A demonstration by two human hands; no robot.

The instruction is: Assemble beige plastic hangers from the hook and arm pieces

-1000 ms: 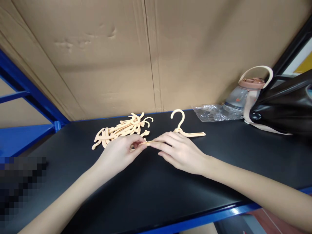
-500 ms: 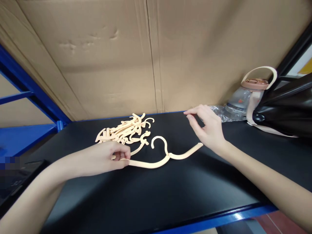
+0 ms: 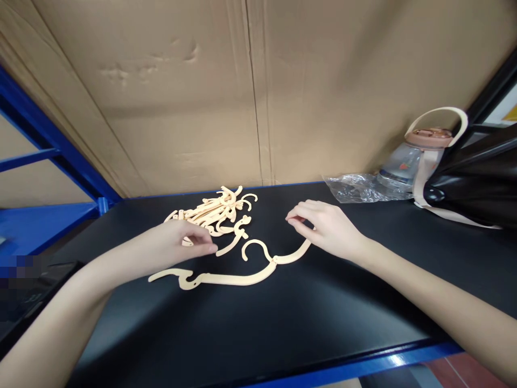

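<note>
A cream plastic clothes hanger [image 3: 238,279] lies on the black tabletop, its hook curling up and away from me. At its left end is a curved, notched piece [image 3: 186,280]. My left hand [image 3: 177,245] hovers just above that end, thumb and fingers a little apart, with nothing seen in it. Over the hanger's right end is my right hand [image 3: 329,226], which hides the tip. Its fingers are loosely curled around a gap, and nothing shows between them. Behind my left hand lies a heap of cream hanger parts [image 3: 214,213], partly covered by it.
A clear bottle [image 3: 402,161] with a pink lid and strap stands at the back right, beside crumpled clear plastic film [image 3: 355,187]. A black bag [image 3: 480,178] is at far right. Cardboard [image 3: 181,124] backs the table; a blue frame [image 3: 76,167] rises left.
My left hand has let go of the hanger's left end and lifted slightly, uncovering the notched piece. My right hand has moved left and down over the right end.
</note>
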